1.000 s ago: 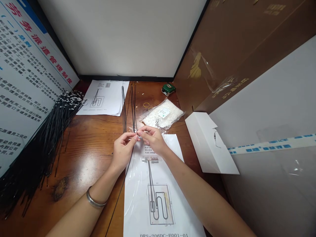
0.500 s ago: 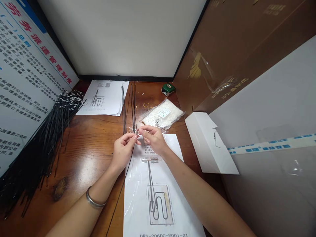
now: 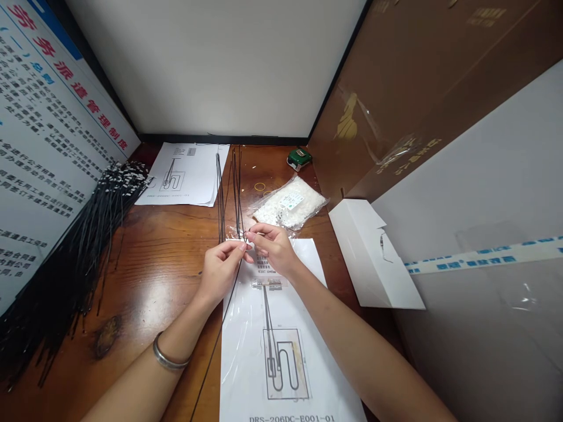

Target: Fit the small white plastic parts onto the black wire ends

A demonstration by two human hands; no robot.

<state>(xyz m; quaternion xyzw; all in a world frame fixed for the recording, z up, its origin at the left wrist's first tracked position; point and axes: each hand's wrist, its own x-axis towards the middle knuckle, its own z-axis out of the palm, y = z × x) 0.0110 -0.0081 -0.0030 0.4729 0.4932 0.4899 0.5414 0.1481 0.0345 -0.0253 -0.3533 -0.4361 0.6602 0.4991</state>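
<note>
My left hand (image 3: 219,271) pinches a thin black wire (image 3: 215,346) near its far end; the wire trails back toward me across the wooden table (image 3: 145,275). My right hand (image 3: 273,248) meets it fingertip to fingertip and pinches something small and pale at the wire's tip, too small to name. Both hands hover over the top of a plastic-covered drawing sheet (image 3: 281,351). Just beyond the fingers lie a few loose black wires (image 3: 229,187) and a clear bag of small white parts (image 3: 290,203).
A big bundle of black wires with white ends (image 3: 83,234) lies at the left under a printed board. A second drawing sheet (image 3: 189,173) and a green tape measure (image 3: 299,157) sit at the back. A white folded card (image 3: 373,252) and brown cartons stand at the right.
Almost nothing has moved. The pinched fingertips have shifted slightly at the wire's end, and the view has dipped a touch.
</note>
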